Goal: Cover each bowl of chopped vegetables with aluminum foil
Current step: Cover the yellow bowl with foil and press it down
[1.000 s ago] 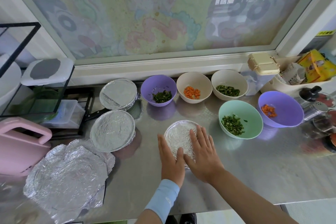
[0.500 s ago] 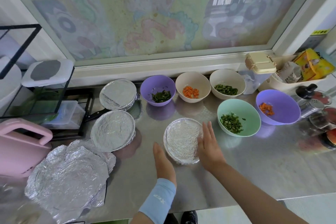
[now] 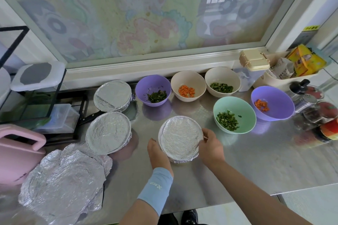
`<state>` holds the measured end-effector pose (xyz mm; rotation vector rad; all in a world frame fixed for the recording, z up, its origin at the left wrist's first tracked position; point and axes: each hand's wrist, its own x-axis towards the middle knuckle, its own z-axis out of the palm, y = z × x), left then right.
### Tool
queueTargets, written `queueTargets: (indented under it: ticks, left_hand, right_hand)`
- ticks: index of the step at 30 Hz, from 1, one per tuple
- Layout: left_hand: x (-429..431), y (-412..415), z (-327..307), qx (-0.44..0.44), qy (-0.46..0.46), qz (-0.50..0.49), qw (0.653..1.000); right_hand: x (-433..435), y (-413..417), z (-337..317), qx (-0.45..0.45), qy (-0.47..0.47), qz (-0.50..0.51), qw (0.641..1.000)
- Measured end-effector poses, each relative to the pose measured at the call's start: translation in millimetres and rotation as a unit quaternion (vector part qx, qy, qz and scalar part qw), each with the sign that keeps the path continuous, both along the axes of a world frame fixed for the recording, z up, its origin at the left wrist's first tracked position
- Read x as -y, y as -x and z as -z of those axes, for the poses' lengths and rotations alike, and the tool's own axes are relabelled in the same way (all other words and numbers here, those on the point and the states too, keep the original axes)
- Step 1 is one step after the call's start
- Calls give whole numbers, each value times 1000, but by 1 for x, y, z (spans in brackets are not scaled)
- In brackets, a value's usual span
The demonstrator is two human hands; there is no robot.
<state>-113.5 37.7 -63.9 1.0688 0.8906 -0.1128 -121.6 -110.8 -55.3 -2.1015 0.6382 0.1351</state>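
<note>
A foil-covered bowl [image 3: 180, 137] sits in the middle of the steel counter [image 3: 256, 160]. My left hand [image 3: 157, 153] cups its left side and my right hand [image 3: 210, 144] presses the foil at its right rim. Two more foil-covered bowls stand to the left, one near [image 3: 108, 132] and one further back [image 3: 113, 95]. Uncovered bowls hold chopped vegetables: a purple one with greens [image 3: 153, 90], a beige one with carrot [image 3: 188, 86], a beige one with greens [image 3: 222, 84], a mint one with greens [image 3: 234, 115] and a purple one with carrot [image 3: 272, 103]. Loose crumpled foil sheets [image 3: 62, 184] lie at the front left.
A pink jug [image 3: 16, 153] stands at the far left beside a black wire rack [image 3: 54, 97] with clear boxes. A knife [image 3: 87, 118] lies by the rack. Jars and shakers [image 3: 314, 111] crowd the right end, behind them a beige-lidded container [image 3: 254, 60].
Both hands slid off the top of the middle bowl's foil and out to its sides. They now grip its rim.
</note>
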Motion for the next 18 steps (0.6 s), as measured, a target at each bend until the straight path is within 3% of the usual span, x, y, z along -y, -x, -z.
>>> queueTargets:
  ticks: [2,4,6,8,10,12,18]
  left_hand:
    - [-1,9,2,52,-159,45,985]
    - [-7,14,10,166,-326,137,921]
    - [-16,11,24,249,-464,293,798]
    - [-24,8,38,312,-562,412,646]
    - [-27,6,42,340,-615,480,525]
    - [-30,4,43,344,-648,515,443]
    - [-42,-7,49,389,-685,536,304]
  right_hand:
    - [2,-2,4,9,48,-50,998]
    - [4,2,7,66,137,-139,979]
    - [5,8,15,115,212,-242,940]
    - [4,13,26,136,269,-323,897]
    - [5,16,35,148,327,-375,855]
    - [8,18,40,145,365,-406,825]
    - [27,13,43,182,399,-459,773]
